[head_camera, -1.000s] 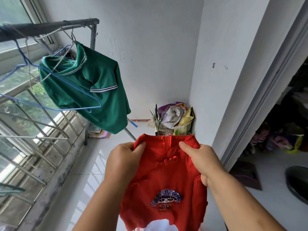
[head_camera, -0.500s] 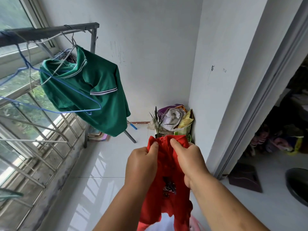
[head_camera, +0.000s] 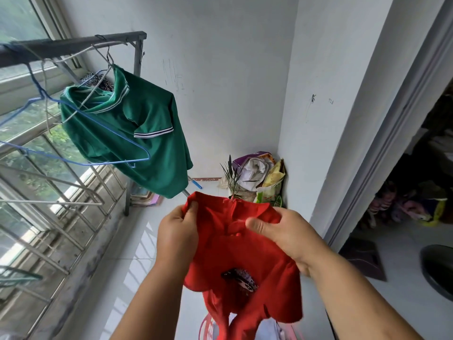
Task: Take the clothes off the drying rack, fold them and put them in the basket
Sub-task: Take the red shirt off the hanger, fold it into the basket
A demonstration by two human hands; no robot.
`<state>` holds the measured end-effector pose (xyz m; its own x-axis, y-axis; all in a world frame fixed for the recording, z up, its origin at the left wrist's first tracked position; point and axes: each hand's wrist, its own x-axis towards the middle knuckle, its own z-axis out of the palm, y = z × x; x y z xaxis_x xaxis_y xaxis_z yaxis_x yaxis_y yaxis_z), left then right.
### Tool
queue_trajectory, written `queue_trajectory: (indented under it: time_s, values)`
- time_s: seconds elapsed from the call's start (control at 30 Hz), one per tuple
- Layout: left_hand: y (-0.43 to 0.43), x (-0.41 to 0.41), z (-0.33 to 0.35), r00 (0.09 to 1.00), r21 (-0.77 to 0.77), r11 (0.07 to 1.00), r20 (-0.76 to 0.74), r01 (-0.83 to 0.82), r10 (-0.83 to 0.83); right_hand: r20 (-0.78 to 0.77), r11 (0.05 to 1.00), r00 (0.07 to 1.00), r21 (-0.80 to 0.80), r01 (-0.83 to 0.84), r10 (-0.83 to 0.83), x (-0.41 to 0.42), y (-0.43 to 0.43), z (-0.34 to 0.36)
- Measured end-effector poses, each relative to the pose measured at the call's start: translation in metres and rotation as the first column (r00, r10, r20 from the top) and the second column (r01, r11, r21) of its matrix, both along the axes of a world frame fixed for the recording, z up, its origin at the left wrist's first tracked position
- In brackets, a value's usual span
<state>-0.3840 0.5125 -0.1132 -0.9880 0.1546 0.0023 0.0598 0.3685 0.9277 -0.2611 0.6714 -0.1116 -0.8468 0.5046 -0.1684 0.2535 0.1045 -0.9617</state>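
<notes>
One red top (head_camera: 235,253) in left hand (head_camera: 177,239), right hand (head_camera: 286,238); basket (head_camera: 207,327) beneath.

i cannot identify the red-and-white item (head_camera: 208,330) at the near edge; the red garment (head_camera: 235,253) covers it, and the frame cuts it off.

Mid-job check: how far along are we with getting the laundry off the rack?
Done: the red top is off the drying rack. In hand: the left hand and right hand grip its collar end, fold not finished. Left: the green shirt hangs on a hanger on the rack; finishing the fold and stowing the red top also remain.
</notes>
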Motion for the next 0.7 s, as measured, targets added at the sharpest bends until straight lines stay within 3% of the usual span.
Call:
queue_trajectory:
  time_s: [0.07, 0.1, 0.17, 0.27, 0.33, 0.43, 0.5, 0.57, 0.7]
  values:
    - [-0.005, -0.005, -0.001, 1.0, 0.035, 0.999, 0.007, 0.008, -0.008, 0.087, 0.984, 0.982, 0.037, -0.173, 0.17, 0.006, 0.002, 0.004]
    - [-0.007, -0.006, -0.001, 0.999, 0.045, 0.998, 0.029, 0.033, -0.034, 0.089, 0.983, 0.981, 0.048, -0.18, 0.175, 0.008, 0.003, 0.003]
    - [-0.011, -0.004, 0.002, 0.984, 0.12, 0.988, 0.134, 0.099, -0.114, 0.05, 0.995, 0.995, 0.03, -0.09, 0.089, 0.007, 0.006, 0.002]
    - [-0.018, 0.003, 0.014, 0.904, 0.278, 0.935, 0.301, 0.222, -0.304, -0.01, 0.989, 0.999, -0.135, 0.052, -0.053, 0.005, 0.013, -0.003]
    - [-0.025, 0.005, 0.019, 0.827, 0.24, 0.895, 0.349, 0.375, -0.44, -0.01, 0.97, 0.995, -0.223, 0.091, -0.095, 0.004, 0.016, -0.008]
    - [-0.029, 0.007, 0.022, 0.732, 0.119, 0.806, 0.359, 0.58, -0.579, 0.035, 0.962, 0.989, -0.23, 0.147, -0.143, 0.002, 0.014, -0.014]
    - [-0.026, 0.01, 0.021, 0.751, -0.014, 0.792, 0.329, 0.61, -0.572, 0.056, 0.954, 0.983, -0.235, 0.185, -0.176, 0.0, 0.013, -0.017]
    - [-0.02, 0.014, 0.02, 0.826, -0.15, 0.825, 0.264, 0.545, -0.498, 0.072, 0.947, 0.976, -0.238, 0.215, -0.204, -0.001, 0.013, -0.02]
    - [-0.013, 0.014, 0.008, 0.916, -0.127, 0.913, 0.16, 0.388, -0.367, 0.09, 0.943, 0.972, -0.238, 0.235, -0.219, -0.004, 0.015, -0.021]
